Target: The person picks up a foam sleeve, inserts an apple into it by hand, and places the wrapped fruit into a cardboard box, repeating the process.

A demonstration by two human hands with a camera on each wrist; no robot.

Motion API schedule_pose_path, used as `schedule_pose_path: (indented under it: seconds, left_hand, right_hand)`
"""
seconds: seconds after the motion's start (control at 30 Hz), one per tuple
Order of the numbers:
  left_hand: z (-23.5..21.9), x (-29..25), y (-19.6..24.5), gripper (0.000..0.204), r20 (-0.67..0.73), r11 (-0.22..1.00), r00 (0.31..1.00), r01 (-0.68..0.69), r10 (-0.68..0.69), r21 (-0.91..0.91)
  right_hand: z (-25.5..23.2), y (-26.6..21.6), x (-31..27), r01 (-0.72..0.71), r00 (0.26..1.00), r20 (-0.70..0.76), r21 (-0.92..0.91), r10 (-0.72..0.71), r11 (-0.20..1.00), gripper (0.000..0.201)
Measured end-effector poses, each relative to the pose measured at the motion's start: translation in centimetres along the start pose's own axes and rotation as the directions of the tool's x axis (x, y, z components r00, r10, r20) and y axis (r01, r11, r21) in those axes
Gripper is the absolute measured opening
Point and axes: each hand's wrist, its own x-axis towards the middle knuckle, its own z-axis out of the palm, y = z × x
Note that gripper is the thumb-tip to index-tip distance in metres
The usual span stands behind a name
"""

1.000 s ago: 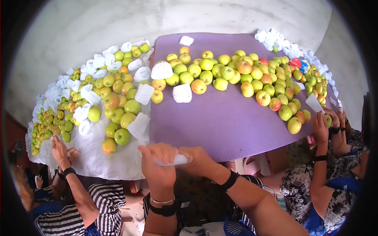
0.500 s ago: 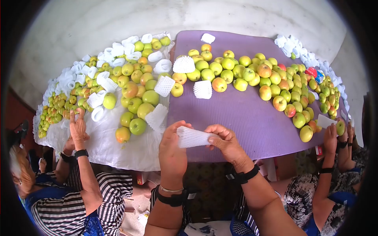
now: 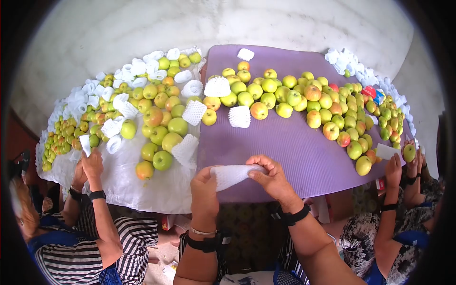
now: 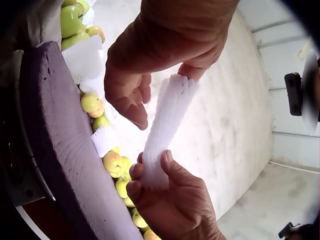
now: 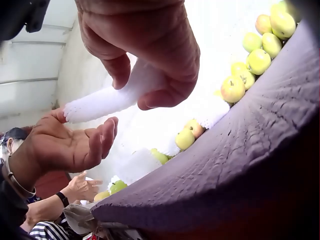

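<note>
black wrist straps (both sides); thin silvery bangle just beside left strap.

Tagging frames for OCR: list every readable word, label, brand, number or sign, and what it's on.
No text can be read in any view.
Red item and blue item among the apples at right: any print too small to read.
Red box below the purple mat's right edge: too small to read.
Foam sleeve: no print seen.

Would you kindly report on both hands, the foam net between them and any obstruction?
Right hand pinches foam net; left hand touches its other end. Net narrow, looks empty. Bare mat towards apples, nothing seen blocking.
</note>
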Motion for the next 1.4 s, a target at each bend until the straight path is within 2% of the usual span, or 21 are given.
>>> schedule_pose_path:
  seconds: [0.1,0.17,0.2,0.27,0.3,0.4,0.5,0.6,0.63,0.73,0.77,0.87,0.9,1.0,1.1,1.2,1.23,1.33,1.4]
  left_hand:
    - [0.0,0.3,-1.2,0.013,-0.064,0.997,0.995,-0.073,0.076,0.035]
    - [-0.1,0.6,-2.4,0.014,-0.064,0.991,0.992,-0.101,0.107,0.091]
    - [0.2,0.4,-2.2,0.015,-0.036,0.993,0.995,-0.085,0.088,0.084]
    - [1.0,-0.4,-1.7,0.016,0.021,0.997,0.999,-0.039,0.038,0.067]
    - [1.2,-0.5,-1.6,0.018,0.039,1.000,0.999,0.018,-0.018,-0.010]
    - [1.2,-0.4,-2.4,0.015,0.067,0.980,0.989,0.140,-0.132,-0.144]
    - [0.9,-0.2,-3.4,0.016,0.062,0.965,0.983,0.181,-0.173,-0.188]
    - [0.8,0.0,-3.5,0.016,0.052,0.955,0.977,0.213,-0.207,-0.204]
    - [0.6,0.0,-3.7,0.016,0.058,0.957,0.976,0.217,-0.210,-0.194]
    - [0.3,0.2,-3.8,0.016,0.047,0.958,0.978,0.208,-0.202,-0.199]
    - [0.2,0.2,-3.4,0.016,0.038,0.958,0.979,0.205,-0.202,-0.201]
    - [-0.5,0.2,-2.4,0.017,0.020,0.964,0.981,0.194,-0.194,-0.182]
    - [-0.7,0.3,-2.1,0.017,0.016,0.967,0.982,0.188,-0.188,-0.174]
    - [-1.1,0.3,-1.7,0.018,0.004,0.959,0.978,0.205,-0.209,-0.195]
    - [-1.2,0.1,-1.8,0.018,0.013,0.966,0.979,0.201,-0.201,-0.161]
    - [-1.2,0.0,-2.0,0.018,0.018,0.957,0.975,0.221,-0.222,-0.185]
    - [-1.2,-0.1,-1.9,0.018,0.014,0.958,0.976,0.217,-0.219,-0.189]
    - [-1.4,0.0,-1.8,0.018,0.006,0.966,0.980,0.196,-0.198,-0.169]
    - [-1.9,0.3,-3.0,0.018,0.018,0.975,0.982,0.191,-0.190,-0.111]
  right_hand:
    - [-0.6,-1.5,0.1,-0.004,0.989,-0.145,0.041,0.009,0.999,0.023]
    - [-2.0,-2.1,1.5,0.003,0.976,-0.216,-0.074,-0.019,0.997,0.023]
    - [-2.6,-2.3,2.2,-0.004,0.966,-0.257,-0.126,-0.028,0.992,0.023]
    - [-3.2,-3.8,4.2,-0.039,0.969,-0.244,-0.260,-0.027,0.965,0.024]
    - [-3.2,-4.8,5.6,-0.049,0.972,-0.232,-0.333,-0.031,0.942,0.025]
    - [-1.3,-7.6,10.0,0.068,0.974,-0.107,-0.702,-0.199,0.709,0.029]
    - [-0.1,-5.5,15.2,0.290,0.907,0.121,-0.873,-0.403,0.391,0.028]
    - [1.6,-3.8,19.7,0.323,0.918,0.242,-0.916,-0.314,0.239,0.024]
    - [2.0,-2.9,21.1,0.271,0.944,0.216,-0.938,-0.248,0.216,0.018]
    - [2.5,0.0,24.1,0.169,0.962,0.138,-0.979,-0.238,0.117,0.018]
    - [2.6,0.2,24.5,0.138,0.970,0.113,-0.985,-0.214,0.105,0.023]
    - [1.3,3.0,27.3,0.120,0.972,0.073,-0.972,-0.224,0.204,0.033]
    - [1.3,2.8,27.1,0.219,0.930,0.121,-0.940,-0.346,0.262,0.041]
    - [4.0,0.6,25.3,0.492,0.797,0.332,-0.841,-0.504,0.223,0.043]
    - [7.9,0.0,22.7,0.581,0.722,0.534,-0.813,-0.440,-0.035,0.039]
    - [8.6,1.8,22.8,0.632,0.682,0.657,-0.750,-0.320,-0.193,0.032]
    - [8.6,2.3,23.2,0.646,0.648,0.671,-0.735,-0.361,-0.207,0.026]
    - [9.2,2.1,24.0,0.576,0.701,0.568,-0.808,-0.431,-0.129,0.020]
    - [10.0,0.8,23.7,0.571,0.621,0.501,-0.816,-0.602,-0.090,0.019]
